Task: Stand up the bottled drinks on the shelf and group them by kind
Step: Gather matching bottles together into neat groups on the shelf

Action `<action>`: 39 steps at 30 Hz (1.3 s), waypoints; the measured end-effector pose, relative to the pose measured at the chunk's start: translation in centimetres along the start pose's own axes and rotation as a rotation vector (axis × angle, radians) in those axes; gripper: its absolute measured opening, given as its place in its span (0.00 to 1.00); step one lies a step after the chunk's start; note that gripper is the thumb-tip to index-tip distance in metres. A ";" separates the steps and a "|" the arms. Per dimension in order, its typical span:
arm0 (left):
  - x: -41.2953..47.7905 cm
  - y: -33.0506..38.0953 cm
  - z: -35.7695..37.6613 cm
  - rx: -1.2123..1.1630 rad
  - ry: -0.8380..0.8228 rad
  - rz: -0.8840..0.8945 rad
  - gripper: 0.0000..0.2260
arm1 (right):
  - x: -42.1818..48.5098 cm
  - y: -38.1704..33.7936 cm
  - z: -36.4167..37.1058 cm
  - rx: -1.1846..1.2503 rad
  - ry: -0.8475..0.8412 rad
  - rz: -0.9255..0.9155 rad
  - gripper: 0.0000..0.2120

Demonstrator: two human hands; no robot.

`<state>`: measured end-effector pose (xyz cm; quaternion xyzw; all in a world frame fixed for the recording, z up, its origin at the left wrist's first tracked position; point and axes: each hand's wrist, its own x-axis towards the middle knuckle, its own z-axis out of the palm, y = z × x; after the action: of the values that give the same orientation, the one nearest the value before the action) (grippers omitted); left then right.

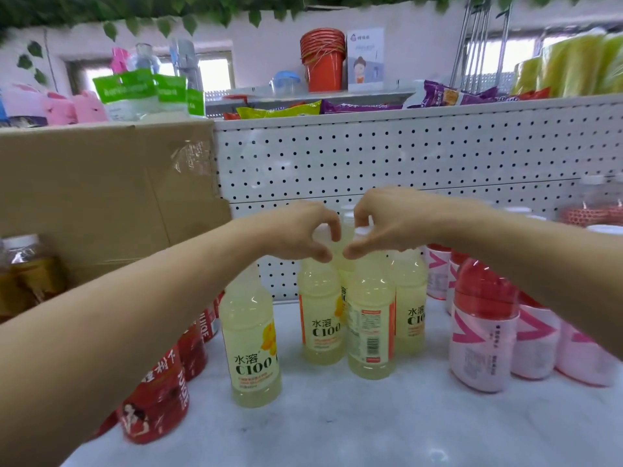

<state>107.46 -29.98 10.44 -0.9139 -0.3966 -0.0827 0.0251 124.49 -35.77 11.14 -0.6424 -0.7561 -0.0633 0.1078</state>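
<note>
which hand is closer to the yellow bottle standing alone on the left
Left. The left hand is just above and right of the lone yellow bottle; the right hand is farther right.

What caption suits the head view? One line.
Left hand and right hand pinch caps of upright yellow bottles on a shelf.

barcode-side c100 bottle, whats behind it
Behind the barcode bottle, pinched by the right hand: a right C100 bottle and a middle C100 bottle, mostly covered by it and the left C100 bottle the left hand grips. Then pegboard.
</note>
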 end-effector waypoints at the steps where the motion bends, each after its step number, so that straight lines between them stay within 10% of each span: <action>1: 0.0 -0.1 0.0 0.004 -0.009 0.006 0.14 | 0.2 -0.1 0.4 -0.023 0.053 -0.006 0.21; 7: -0.1 -0.6 0.1 -0.013 0.005 0.011 0.13 | -0.4 0.4 -1.0 0.077 -0.179 -0.074 0.20; 15: -0.3 -0.4 -0.1 -0.054 -0.002 -0.021 0.22 | 1.0 0.7 1.1 -0.241 0.105 0.013 0.24; 20: -0.1 -0.1 -0.3 -0.082 0.013 -0.053 0.17 | 1.1 1.4 -0.4 -0.042 -0.142 -0.073 0.23; 39: 0.1 -0.3 -0.1 -0.076 0.010 -0.034 0.18 | 1.9 1.2 0.4 -0.073 -0.026 -0.002 0.26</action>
<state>107.33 -29.73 10.58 -0.9068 -0.4087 -0.1026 -0.0092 125.36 -33.63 11.16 -0.6460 -0.7552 -0.0825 0.0742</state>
